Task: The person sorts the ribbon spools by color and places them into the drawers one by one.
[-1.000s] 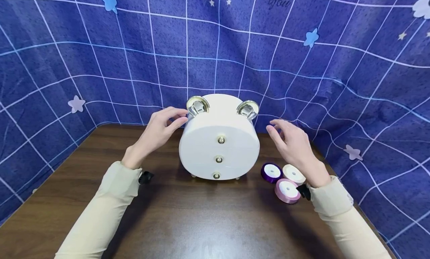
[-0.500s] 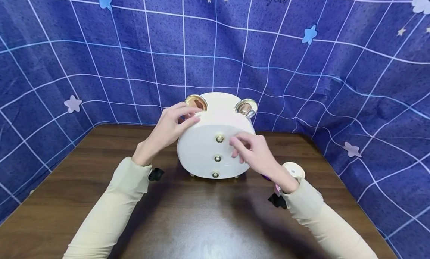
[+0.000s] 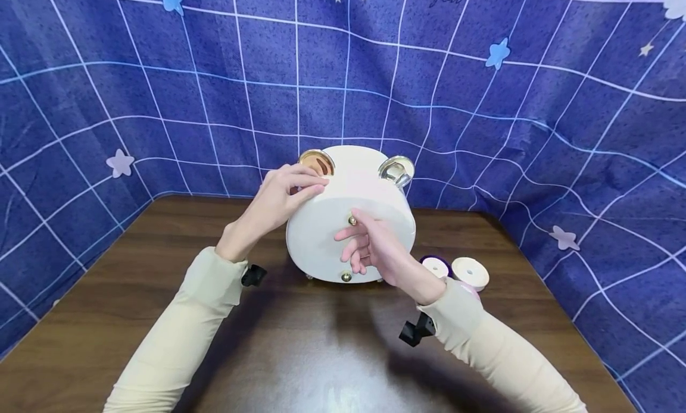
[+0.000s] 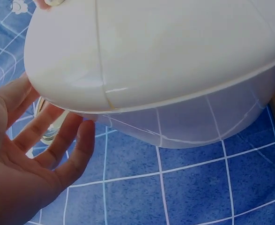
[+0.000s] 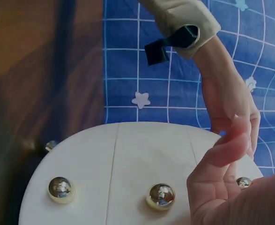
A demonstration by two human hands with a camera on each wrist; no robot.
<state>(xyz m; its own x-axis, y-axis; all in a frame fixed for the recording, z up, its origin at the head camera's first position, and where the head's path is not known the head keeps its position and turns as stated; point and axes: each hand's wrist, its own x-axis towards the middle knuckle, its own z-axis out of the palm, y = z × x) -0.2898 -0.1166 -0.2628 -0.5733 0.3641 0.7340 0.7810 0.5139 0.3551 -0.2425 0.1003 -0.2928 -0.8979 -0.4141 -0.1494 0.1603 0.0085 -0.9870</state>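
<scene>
A white rounded drawer box [image 3: 321, 240], with gold knobs down its front and two gold-rimmed ears on top, stands on the table. My left hand [image 3: 281, 193] rests fingers and thumb on its upper left edge, beside the left ear [image 3: 317, 162]. In the left wrist view, its loosely bent fingers [image 4: 83, 140] lie along the box's side. My right hand [image 3: 375, 246] is before the front, fingers spread and thumb at the top knob [image 3: 352, 220]; contact is unclear. It hides the middle knob in the head view, though the right wrist view shows that middle knob [image 5: 160, 197].
Right of the box lie ribbon spools: a purple one [image 3: 436, 266], a cream one [image 3: 470, 273] and a pink one [image 3: 470, 289] mostly behind the right sleeve. A blue grid-patterned cloth [image 3: 257, 74] hangs behind the brown wooden table [image 3: 300, 341].
My left hand has moved right onto the box's upper left edge. My right hand has swung left from above the spools to the drawer front, its fingers now spread near the top knob.
</scene>
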